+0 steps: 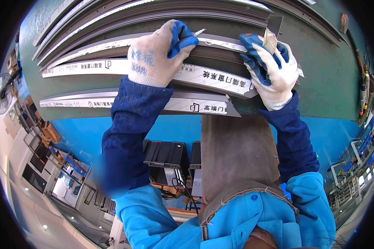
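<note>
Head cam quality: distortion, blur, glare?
Head view: fisheye bows the long profiles, corners go black; head view: blurred patch on the left sleeve near the elbow, left hand and right hand fairly sharp; head view: ceiling lights show as bright spots.

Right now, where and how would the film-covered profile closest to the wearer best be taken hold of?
Probably by both long edges, one grip toward each end, coming from the wearer's side: the near profile is long and narrow, lies along the front edge of the table, and has a second profile beyond it.
</note>
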Tool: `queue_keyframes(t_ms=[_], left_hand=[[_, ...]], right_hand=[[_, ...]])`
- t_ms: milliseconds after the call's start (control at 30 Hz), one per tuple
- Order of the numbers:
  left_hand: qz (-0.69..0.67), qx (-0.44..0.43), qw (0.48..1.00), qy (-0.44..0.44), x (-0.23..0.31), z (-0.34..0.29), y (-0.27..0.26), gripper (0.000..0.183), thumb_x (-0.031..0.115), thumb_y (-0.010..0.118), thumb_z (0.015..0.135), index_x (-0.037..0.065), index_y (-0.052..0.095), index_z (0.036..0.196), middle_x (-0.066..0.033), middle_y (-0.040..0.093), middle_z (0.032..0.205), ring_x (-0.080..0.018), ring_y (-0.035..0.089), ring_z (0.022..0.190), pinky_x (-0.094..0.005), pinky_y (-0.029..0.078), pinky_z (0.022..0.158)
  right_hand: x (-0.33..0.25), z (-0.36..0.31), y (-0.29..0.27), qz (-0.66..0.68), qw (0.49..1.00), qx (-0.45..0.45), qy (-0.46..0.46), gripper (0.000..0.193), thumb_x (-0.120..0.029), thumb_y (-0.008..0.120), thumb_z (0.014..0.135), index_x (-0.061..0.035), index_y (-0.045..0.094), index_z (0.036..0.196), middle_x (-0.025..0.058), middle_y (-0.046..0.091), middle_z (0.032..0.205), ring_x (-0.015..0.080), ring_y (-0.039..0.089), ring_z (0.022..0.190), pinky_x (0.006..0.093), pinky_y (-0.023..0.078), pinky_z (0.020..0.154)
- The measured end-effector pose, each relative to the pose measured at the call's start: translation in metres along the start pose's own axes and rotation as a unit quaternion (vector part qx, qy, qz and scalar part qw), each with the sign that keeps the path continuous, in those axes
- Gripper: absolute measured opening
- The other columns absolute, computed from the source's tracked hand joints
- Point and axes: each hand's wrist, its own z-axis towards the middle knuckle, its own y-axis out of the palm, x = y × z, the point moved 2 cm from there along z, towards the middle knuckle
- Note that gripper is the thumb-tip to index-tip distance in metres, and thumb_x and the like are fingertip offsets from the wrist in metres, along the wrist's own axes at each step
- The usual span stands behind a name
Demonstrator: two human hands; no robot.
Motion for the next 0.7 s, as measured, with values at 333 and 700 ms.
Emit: queue_keyframes(t_ms=[333, 700], left_hand=[[-0.053, -0.006, 0.997, 0.055, 0.002, 0.004, -0.004, 0.026, 0.011, 0.071, 0.080, 0.005, 0.063, 0.104, -0.0047, 0.065, 0.068, -0.0121, 0.055, 0.048, -0.0218, 0.044, 0.046], [0.084, 0.062, 0.994, 0.039, 0.009, 0.006, 0.007, 0.024, 0.012, 0.066, 0.083, 0.003, 0.062, 0.105, -0.0054, 0.066, 0.071, -0.0114, 0.054, 0.047, -0.0223, 0.043, 0.045]], right_hand=[[-0.001, 0.001, -0.001, -0.010, 1.000, -0.027, 0.002, 0.047, -0.012, 0.079, 0.061, -0.0217, 0.070, 0.106, 0.0064, 0.067, 0.100, 0.0264, 0.061, 0.088, 0.0358, 0.054, 0.072], [0.002, 0.005, -0.001, 0.006, 1.000, -0.010, -0.001, 0.047, -0.010, 0.078, 0.060, -0.0212, 0.070, 0.105, 0.0059, 0.067, 0.101, 0.0240, 0.060, 0.084, 0.0343, 0.054, 0.069]])
